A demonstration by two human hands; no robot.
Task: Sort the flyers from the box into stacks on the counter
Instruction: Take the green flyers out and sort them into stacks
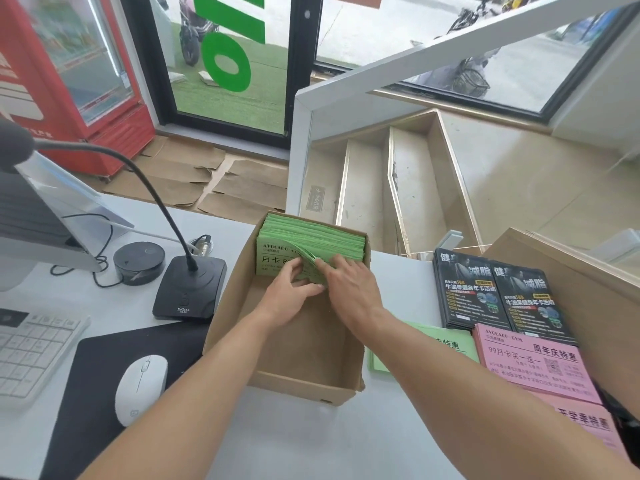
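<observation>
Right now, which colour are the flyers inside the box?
Green flyers, clearest in the head view.

Gym reception: counter (pixel 304 441), desk microphone (pixel 188 289), promo flyers (pixel 498 292)

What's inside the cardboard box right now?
The cardboard box holds a pack of green flyers standing on edge at its far end; the near part shows bare bottom. The left hand and right hand cover the lower front flyers, so their print is partly hidden.
</observation>
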